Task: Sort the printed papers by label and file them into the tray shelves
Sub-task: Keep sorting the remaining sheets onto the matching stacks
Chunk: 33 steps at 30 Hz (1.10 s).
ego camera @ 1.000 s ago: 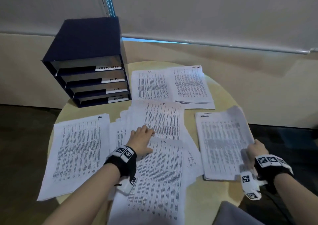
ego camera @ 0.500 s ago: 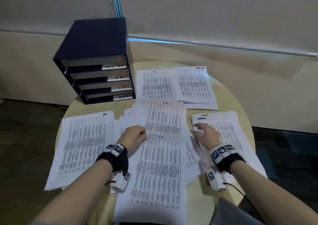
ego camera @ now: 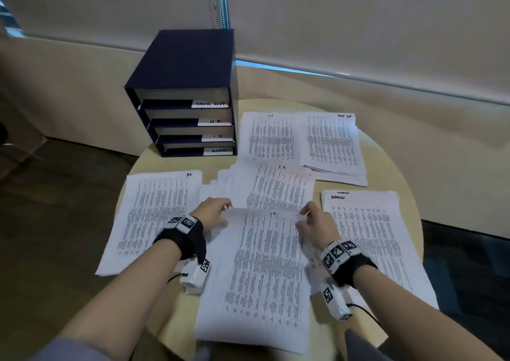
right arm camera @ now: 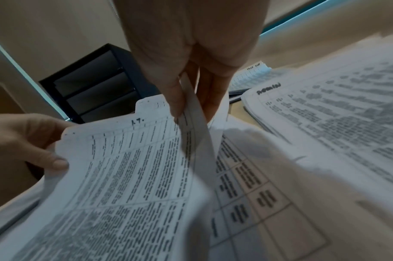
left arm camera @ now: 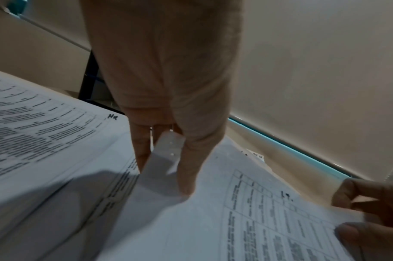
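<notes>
A printed sheet labelled I.T. (ego camera: 259, 266) lies nearest me on the round table, its far edge lifted. My left hand (ego camera: 214, 211) pinches its far-left corner and my right hand (ego camera: 314, 219) pinches its far-right corner. The left wrist view shows the left hand (left arm camera: 168, 144) pinching the I.T. sheet (left arm camera: 246, 220); the right wrist view shows the right hand (right arm camera: 191, 98) pinching the I.T. sheet (right arm camera: 128, 167). Beneath it lies a fanned stack of I.T. papers (ego camera: 278, 186). The dark blue tray shelves (ego camera: 190, 98) stand at the back left, with slots labelled TASK LIST, H.R, I.T and ADMIN.
An HR pile (ego camera: 154, 217) lies at the left and an ADMIN pile (ego camera: 369, 236) at the right. A second I.T. sheet (ego camera: 270, 137) and a TASK LIST pile (ego camera: 334, 145) lie at the back. The table edge (ego camera: 408, 203) curves close to the right pile.
My right hand left the ADMIN pile, moved left and took the top sheet's far-right corner. My left hand, resting beside that sheet, now pinches its far-left corner, and the edge has lifted.
</notes>
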### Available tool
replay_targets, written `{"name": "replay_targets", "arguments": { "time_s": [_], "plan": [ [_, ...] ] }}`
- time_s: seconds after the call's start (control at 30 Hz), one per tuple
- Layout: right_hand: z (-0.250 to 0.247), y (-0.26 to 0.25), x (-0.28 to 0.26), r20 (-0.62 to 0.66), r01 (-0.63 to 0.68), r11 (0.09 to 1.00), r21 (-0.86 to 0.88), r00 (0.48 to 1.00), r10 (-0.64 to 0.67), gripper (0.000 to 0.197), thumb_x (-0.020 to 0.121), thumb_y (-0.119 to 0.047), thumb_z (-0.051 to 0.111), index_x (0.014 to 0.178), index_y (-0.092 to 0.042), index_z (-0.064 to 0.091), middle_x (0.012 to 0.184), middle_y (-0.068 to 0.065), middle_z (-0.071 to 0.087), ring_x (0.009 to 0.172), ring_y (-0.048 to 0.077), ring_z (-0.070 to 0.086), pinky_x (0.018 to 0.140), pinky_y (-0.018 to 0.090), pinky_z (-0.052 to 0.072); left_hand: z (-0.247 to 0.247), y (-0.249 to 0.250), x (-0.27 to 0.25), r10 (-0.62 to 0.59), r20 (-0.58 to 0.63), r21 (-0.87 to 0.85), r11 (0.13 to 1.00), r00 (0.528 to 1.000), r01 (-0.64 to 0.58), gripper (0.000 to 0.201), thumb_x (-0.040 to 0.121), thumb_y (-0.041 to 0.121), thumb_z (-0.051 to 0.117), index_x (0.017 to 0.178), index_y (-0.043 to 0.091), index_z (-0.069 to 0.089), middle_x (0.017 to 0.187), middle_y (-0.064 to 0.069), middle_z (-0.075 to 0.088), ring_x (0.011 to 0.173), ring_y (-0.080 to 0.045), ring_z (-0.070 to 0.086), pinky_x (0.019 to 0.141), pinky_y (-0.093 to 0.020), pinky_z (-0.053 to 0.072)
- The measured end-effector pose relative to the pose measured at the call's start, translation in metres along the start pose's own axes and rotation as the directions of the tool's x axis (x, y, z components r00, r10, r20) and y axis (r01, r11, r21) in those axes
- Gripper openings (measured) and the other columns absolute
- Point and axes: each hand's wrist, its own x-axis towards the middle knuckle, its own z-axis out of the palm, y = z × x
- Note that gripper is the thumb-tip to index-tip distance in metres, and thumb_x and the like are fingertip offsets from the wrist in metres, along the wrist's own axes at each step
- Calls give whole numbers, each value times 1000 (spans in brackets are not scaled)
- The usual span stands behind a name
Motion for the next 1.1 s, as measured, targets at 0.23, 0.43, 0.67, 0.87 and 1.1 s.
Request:
{"name": "replay_targets", "arguments": {
  "time_s": [0.23,0.43,0.67,0.87,1.1],
  "plan": [
    [-14,36,-10,73,34,997,-70,997,-29,17,92,-7,51,86,-19,62,84,2,67,76,15,64,64,11,46,-14,-15,9,9,-71,-102,995,997,-16,30,80,13,76,106,3,65,104,-4,58,97,-18,52,82,-25,39],
    [20,13,-7,-51,129,973,-194,989,-141,12,86,-8,58,82,-15,68,117,3,56,110,19,43,101,35,37,-21,-15,22,192,49,-191,965,980,-180,7,86,18,69,85,11,68,90,1,66,88,-13,59,79,-22,38],
    [36,-7,3,-26,32,990,-140,999,-36,18,90,-6,47,77,-15,57,79,-3,61,72,13,57,54,6,30,-23,9,38,265,42,-243,938,963,-248,15,90,25,65,82,13,67,69,9,61,63,-1,56,62,-16,40],
    [27,9,6,17,77,984,-162,997,-76,16,89,-7,49,80,-17,57,84,-3,61,73,11,56,63,17,43,-22,30,82,129,-254,-50,988,959,-147,46,94,14,53,138,11,38,137,-9,34,126,-24,39,105,-35,35],
    [12,31,15,50,89,983,-160,995,-82,15,90,-7,48,87,-14,60,84,-5,61,77,13,58,70,24,50,-14,36,126,-208,-193,-343,930,959,133,59,86,28,65,138,10,43,140,-16,32,131,-33,34,110,-38,30]
  ]
}}
